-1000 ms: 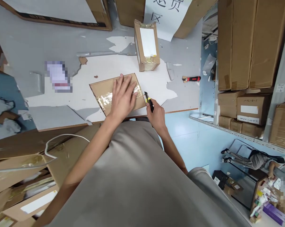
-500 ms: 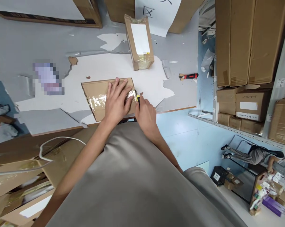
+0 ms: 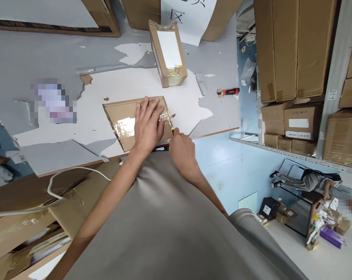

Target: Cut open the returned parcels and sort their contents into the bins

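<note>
A flat taped piece of cardboard [image 3: 122,112] lies on the worn worktable near its front edge. My left hand [image 3: 148,126] presses on it with the fingers stretched out. At its right edge my right hand [image 3: 182,147] is closed around a utility knife [image 3: 173,130], of which only a bit of yellow and the front end show. The blade end meets the cardboard's right edge. Clear tape glints across the middle of the cardboard, on both sides of my left hand.
Behind the cardboard stands a taped carton [image 3: 170,54] with a white label. A red-and-black cutter [image 3: 228,92] lies to the right. Cartons fill the shelf [image 3: 300,112] on the right; open boxes [image 3: 27,221] sit lower left. Another person [image 3: 313,181] is seated at the far right.
My right hand has drawn the knife toward me along the cardboard's right edge. My left hand stays pressed on the cardboard. The whole view has shifted slightly.
</note>
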The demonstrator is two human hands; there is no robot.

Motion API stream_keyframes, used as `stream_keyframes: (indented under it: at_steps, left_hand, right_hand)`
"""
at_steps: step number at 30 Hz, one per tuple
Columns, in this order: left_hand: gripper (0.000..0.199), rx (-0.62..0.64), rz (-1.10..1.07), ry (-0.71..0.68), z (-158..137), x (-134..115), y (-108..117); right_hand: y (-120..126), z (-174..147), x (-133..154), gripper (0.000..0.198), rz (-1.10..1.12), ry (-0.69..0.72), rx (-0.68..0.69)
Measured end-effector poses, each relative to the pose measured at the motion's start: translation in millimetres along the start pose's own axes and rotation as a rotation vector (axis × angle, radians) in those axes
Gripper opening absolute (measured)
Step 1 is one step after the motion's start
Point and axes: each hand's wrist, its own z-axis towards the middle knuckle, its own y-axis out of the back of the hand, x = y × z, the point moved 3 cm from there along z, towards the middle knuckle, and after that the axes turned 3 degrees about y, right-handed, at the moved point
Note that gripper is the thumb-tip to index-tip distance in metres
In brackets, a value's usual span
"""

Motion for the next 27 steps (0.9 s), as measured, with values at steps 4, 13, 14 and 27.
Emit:
stream_keyframes:
  at_steps: [4,13,14,27]
  left_hand:
    - [0.052,-0.012,0.024,-0.029,-2.4,0.3,-0.8]
    - [0.053,-0.005,-0.028,0.005,-1.6,-2.2,-0.5]
    - [0.052,0.000,-0.037,0.011,-1.5,-2.5,-0.5]
    - [0.053,0.001,0.027,-0.055,-4.0,0.5,-7.1]
  right_hand:
    - [1.7,-5.8,-3.7,0.039,0.012,0.012,-0.014]
    - [17.1,35.6,18.2,0.040,0.086,0.029,-0.124]
    - [16.9,38.2,19.8,0.040,0.078,0.014,-0.125]
    - [0.3,-5.7,-5.8,0.038,-0.006,-0.062,0.003]
